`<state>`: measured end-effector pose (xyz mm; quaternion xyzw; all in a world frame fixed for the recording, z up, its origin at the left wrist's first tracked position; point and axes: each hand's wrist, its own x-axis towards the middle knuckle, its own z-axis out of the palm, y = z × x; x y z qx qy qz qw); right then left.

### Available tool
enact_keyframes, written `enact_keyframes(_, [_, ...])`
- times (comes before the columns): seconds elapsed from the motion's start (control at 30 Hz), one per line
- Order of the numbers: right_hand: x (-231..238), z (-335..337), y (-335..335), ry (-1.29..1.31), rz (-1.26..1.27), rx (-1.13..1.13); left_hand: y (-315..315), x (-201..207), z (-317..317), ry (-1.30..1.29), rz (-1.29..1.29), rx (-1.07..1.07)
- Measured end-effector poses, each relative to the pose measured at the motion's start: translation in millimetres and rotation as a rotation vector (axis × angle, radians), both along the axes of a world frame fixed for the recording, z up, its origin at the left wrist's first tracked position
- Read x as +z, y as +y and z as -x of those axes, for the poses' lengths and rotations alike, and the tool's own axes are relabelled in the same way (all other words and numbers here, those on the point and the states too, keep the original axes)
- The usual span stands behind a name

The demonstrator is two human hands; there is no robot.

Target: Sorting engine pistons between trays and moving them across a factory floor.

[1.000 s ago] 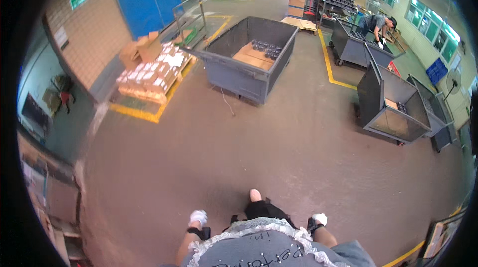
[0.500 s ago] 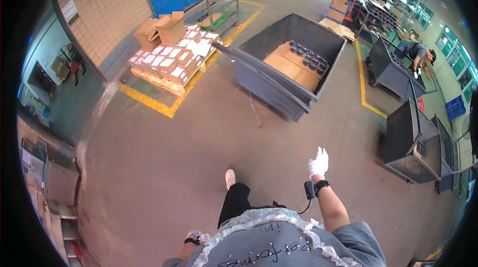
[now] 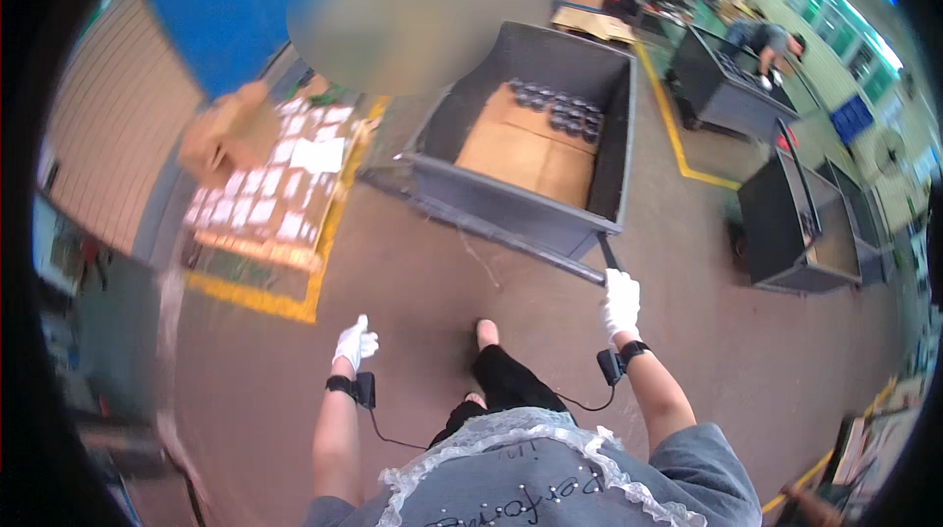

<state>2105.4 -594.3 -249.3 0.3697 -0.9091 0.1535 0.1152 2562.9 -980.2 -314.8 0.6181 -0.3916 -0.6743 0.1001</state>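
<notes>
A large grey metal cart (image 3: 511,195) stands in front of me, its handle bar (image 3: 530,254) along the near side. My right hand (image 3: 621,305), in a white glove, is at the right end of that bar, its fingers closed round it. My left hand (image 3: 355,342), also gloved, is in the air left of the cart. It holds nothing; its thumb stands apart from loosely bent fingers. Inside the cart, cardboard sheets (image 3: 511,154) line the bottom, and several dark round parts (image 3: 570,114) sit in rows toward the far right.
A pallet of white-labelled boxes (image 3: 265,188) with an opened carton (image 3: 228,134) stands left, inside yellow floor lines (image 3: 255,301). On the right are another grey cart (image 3: 732,95), where a person (image 3: 766,46) bends over, and a nearer cart (image 3: 791,222). A blurred patch covers the top.
My right hand has come to the cart's handle. My left hand has risen into view from the lower edge. The cart appears closer, and my view has turned and moved forward.
</notes>
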Motion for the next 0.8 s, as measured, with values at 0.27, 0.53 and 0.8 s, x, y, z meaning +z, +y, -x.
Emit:
enact_keyframes(0.27, [-18, 52, -31, -0.162, -0.378, -0.004, -160, 29, 220, 0.153, 0.037, -0.010])
enact_keyframes(0.53, [-35, 59, -44, -0.393, -0.667, -0.098, -230, 27, 277, 0.664, -0.064, 0.512])
enact_keyframes(0.8, [-39, 44, -84, -0.409, -0.802, -0.113, -268, 54, 300, 0.520, -0.032, 0.510])
